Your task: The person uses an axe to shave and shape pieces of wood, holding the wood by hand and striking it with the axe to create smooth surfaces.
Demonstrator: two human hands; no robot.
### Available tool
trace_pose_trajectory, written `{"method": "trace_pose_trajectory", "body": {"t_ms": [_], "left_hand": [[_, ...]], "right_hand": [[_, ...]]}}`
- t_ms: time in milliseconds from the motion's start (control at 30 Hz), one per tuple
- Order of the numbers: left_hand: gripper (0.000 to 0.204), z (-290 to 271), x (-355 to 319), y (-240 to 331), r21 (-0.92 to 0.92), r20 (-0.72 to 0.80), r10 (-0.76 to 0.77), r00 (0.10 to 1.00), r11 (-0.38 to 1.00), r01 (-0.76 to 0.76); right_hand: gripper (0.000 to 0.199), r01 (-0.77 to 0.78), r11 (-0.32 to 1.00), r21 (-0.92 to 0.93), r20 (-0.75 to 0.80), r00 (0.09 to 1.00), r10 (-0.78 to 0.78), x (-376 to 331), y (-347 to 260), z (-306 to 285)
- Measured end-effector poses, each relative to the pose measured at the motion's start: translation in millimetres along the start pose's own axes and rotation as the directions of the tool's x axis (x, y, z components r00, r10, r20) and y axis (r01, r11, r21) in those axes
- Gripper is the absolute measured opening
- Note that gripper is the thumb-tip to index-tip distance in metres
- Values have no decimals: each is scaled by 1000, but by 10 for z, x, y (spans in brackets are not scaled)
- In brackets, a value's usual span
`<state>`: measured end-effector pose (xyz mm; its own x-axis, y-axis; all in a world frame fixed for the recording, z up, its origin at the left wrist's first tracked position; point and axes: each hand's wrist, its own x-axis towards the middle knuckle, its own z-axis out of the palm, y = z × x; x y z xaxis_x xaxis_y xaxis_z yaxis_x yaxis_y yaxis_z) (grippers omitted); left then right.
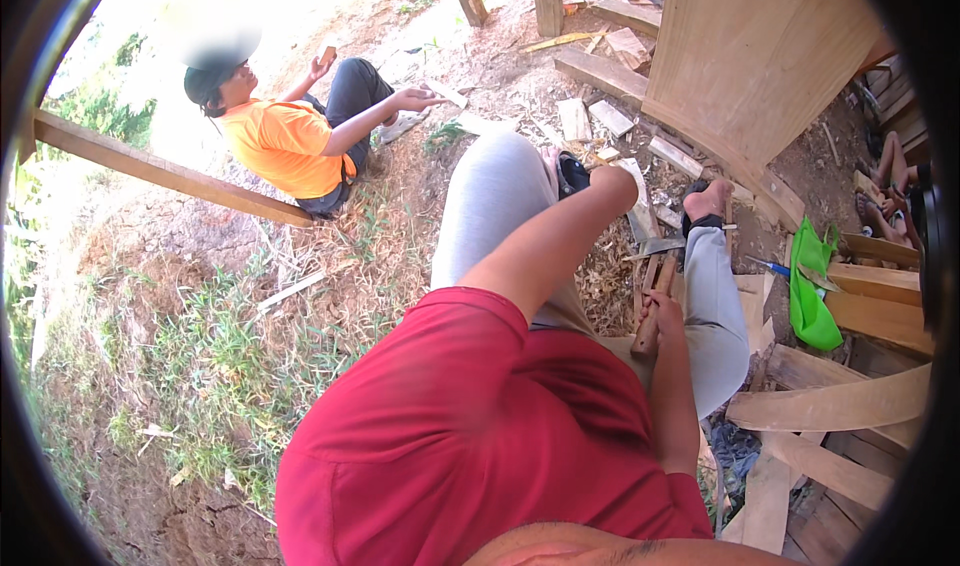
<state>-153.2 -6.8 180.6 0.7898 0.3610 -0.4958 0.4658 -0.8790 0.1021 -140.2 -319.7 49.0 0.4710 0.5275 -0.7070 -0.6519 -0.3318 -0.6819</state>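
Head view: right hand (664,311) grips one hatchet (652,291) — left hand (618,181) steadies one board (637,201).

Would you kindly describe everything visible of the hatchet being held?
The hatchet has a brown wooden handle and a grey metal head, its blade pointing left. The right hand grips the handle low down; the head sits above, beside the pale wood piece that the left hand steadies over wood chips.
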Motion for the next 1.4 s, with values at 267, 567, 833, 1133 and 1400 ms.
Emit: {"method": "trace_pose_trajectory", "body": {"t_ms": [267,567,833,1133,1400], "left_hand": [[29,669,422,-29,-168,67,-127,990,976,136],[25,821,789,-202,-359,-112,-149,982,928,100],[28,822,876,-341,-475,-171,-176,969,877,76],[25,1001,975,-289,-486,-136,-151,979,871,67],[19,1208,1131,-208,-463,-168,-130,977,885,38]], "right_hand": [[25,-111,991,72,-73,991,116,129,70,-67],[15,-170,985,-27,-135,977,165,70,-127,149],[14,-180,983,-37,-140,975,173,200,-200,277],[20,-137,983,-120,-181,977,114,189,-398,416],[23,-109,956,-274,-195,979,55,270,-441,368]]}}
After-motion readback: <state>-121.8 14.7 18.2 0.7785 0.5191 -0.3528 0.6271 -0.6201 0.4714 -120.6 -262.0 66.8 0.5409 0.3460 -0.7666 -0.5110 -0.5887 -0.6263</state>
